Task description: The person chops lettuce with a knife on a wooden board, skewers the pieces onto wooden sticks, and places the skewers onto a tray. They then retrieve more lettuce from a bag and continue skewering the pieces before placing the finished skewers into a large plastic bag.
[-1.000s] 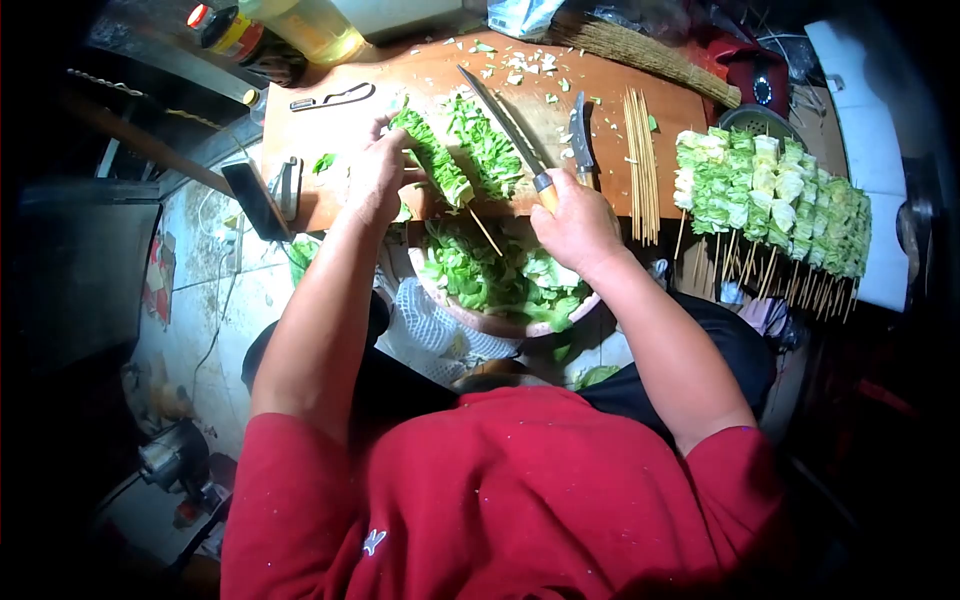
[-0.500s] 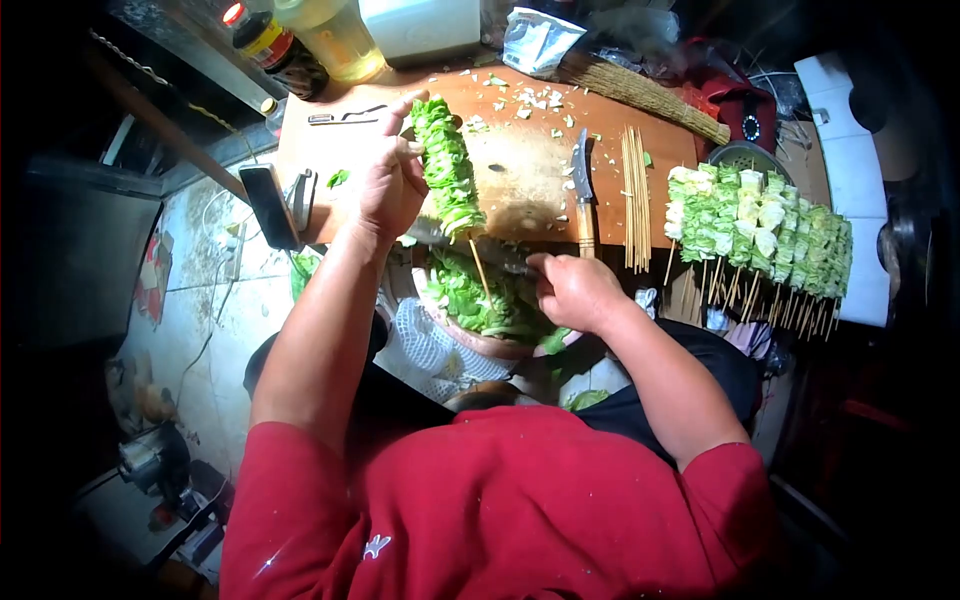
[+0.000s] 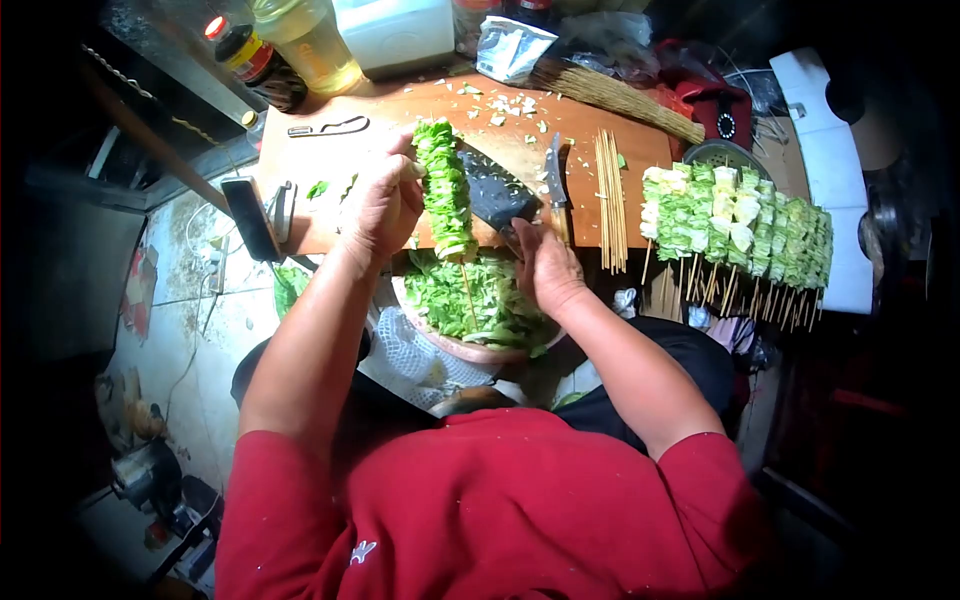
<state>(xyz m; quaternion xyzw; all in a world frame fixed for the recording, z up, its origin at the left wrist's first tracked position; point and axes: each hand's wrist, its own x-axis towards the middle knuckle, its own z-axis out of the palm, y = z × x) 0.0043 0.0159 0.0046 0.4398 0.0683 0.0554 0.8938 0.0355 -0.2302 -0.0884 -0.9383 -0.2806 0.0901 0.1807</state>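
leafy skewer (image 3: 447, 200) held near its top in left hand (image 3: 388, 200), right hand (image 3: 550, 268) gripping cleaver (image 3: 492, 187)

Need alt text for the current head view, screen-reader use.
Left hand holds a skewer of leafy greens beside a dark, wide blade at the right hand, over an orange table. Below is a bowl of loose greens; to the right lie bare sticks and a row of filled skewers.

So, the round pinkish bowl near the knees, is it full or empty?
It looks full: loose green leaves cover the bowl's opening, nearly to its rim. How deep they go is hidden.
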